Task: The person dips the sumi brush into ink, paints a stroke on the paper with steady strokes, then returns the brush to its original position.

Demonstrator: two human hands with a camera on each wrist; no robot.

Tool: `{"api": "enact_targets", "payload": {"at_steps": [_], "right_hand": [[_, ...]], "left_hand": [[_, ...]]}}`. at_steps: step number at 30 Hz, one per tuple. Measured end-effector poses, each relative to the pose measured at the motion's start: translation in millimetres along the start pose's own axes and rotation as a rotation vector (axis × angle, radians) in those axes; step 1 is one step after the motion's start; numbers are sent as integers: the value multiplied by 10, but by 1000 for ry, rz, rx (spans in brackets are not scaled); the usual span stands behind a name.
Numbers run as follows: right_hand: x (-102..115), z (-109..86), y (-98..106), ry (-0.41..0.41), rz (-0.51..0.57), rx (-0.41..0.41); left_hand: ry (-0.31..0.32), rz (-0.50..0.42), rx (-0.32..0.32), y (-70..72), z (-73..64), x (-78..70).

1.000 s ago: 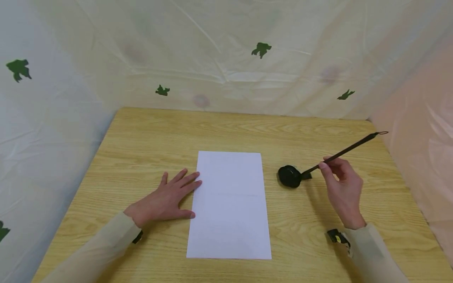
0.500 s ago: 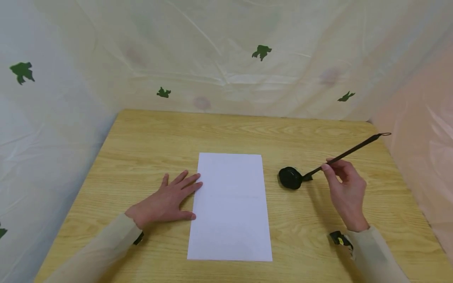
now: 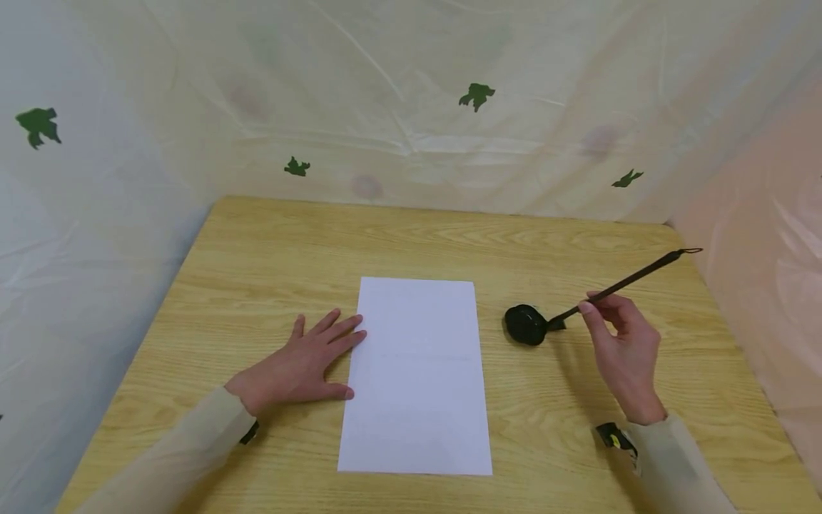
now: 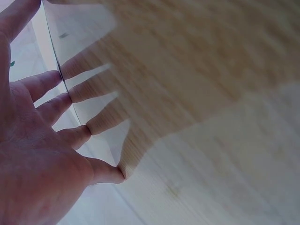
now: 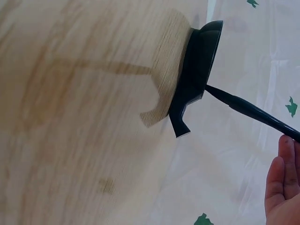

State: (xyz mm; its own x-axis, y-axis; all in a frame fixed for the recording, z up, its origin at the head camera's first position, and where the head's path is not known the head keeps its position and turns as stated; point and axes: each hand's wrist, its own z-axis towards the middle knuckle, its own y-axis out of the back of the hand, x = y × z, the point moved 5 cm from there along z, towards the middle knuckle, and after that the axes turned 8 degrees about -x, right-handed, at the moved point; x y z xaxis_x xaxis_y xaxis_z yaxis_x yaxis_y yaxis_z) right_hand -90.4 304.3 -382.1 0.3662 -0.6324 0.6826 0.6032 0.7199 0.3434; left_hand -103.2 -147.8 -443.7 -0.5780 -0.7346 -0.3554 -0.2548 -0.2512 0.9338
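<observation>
In the head view my right hand (image 3: 623,350) pinches the dark shaft of a calligraphy brush (image 3: 636,277) between thumb and fingertips. The brush leans up to the right, a hanging loop at its top end. Its lower end reaches into a small black ink dish (image 3: 523,323), so the bristles are hidden. From the side, in the right wrist view, the dish (image 5: 199,58) shows a short bent handle, and the brush (image 5: 255,110) slants in over its rim. My left hand (image 3: 295,368) lies with fingers spread, fingertips on the left edge of a white paper sheet (image 3: 417,385).
The wooden table (image 3: 244,257) carries the paper in the middle and the dish to its right. Pale cloth walls (image 3: 385,86) with green fish-shaped patches stand behind and at both sides. A small black device (image 3: 616,437) sits at my right cuff.
The brush's top end has dipped slightly toward me, with my right hand shifting a little. My left hand, the paper and the dish stay in place.
</observation>
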Motion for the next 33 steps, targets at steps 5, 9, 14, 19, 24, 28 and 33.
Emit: {"api": "enact_targets", "payload": {"at_steps": [5,9,14,19,24,28,33], "right_hand": [[-15,0,-4,-8,-3,2],[2,1,16,-20,28,-24],[99,0,48,-31,110,-60],[274,9,54,-21,209,-93],[452,11,3,-21,394,-116],[595,-3,-60,-18,509,-127],[752,-27,-157,-22,647,-139]], "left_hand": [[0,-1,2,7,-8,-2],[-3,4,0,12,-3,-4],[1,6,5,14,10,-3],[-2,9,10,21,18,-7],[-3,5,10,23,19,-7],[-4,2,9,16,13,-3],[-2,-1,9,11,4,0]]}}
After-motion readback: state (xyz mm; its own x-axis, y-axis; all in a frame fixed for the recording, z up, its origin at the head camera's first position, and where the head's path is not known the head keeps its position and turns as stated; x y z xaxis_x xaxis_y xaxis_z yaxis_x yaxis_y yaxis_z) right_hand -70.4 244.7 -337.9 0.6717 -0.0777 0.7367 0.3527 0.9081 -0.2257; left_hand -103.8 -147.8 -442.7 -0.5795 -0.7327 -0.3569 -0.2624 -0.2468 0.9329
